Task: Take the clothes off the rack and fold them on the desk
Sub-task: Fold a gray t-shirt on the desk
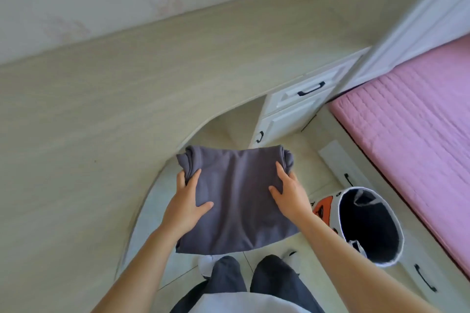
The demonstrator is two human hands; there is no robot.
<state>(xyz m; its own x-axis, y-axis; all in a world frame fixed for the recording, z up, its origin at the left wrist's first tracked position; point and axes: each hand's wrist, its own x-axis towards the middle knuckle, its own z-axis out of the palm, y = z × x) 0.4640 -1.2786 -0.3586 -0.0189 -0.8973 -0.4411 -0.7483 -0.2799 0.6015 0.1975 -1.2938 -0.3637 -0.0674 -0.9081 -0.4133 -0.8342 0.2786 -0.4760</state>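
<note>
A folded grey-purple garment (236,201) is held flat in the air in front of me, over the floor by the desk's curved front edge. My left hand (187,201) grips its left side, thumb on top and fingers underneath. My right hand (288,192) grips its right side the same way. The pale wooden desk (101,114) spreads to the left and ahead. No rack is in view.
A round laundry basket (368,226) with a dark inside stands on the floor to my right. White drawers with dark handles (300,99) sit under the desk's right end. A pink mattress (412,129) lies at the right. My legs (249,279) are below.
</note>
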